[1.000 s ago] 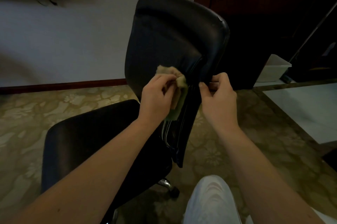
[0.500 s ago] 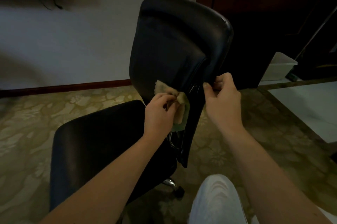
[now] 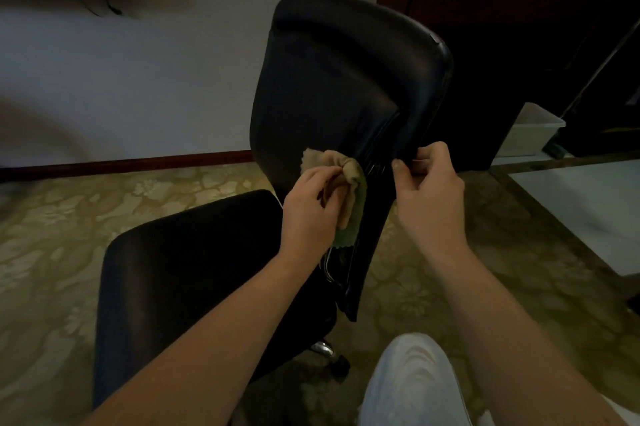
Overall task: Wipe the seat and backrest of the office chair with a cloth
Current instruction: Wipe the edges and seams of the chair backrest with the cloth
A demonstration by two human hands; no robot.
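A cloth point(image 3: 341, 179) is being gripped and pressed against the backrest point(image 3: 332, 86) by the left hand point(image 3: 311, 207). The backrest's edge is being pinched by the right hand point(image 3: 429, 193).

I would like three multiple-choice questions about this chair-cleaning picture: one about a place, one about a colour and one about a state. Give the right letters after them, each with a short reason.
1. Where is the cloth?
A. flat on the seat
B. pressed to the lower backrest
C. draped over the backrest's top

2. What colour is the seat?
A. white
B. black
C. red

3. What is the right hand doing?
A. hanging free
B. holding the cloth
C. pinching the backrest's side edge

Answers:
1 B, the left hand holds the cloth against the backrest.
2 B, its padding is black.
3 C, thumb and fingers close on that edge.
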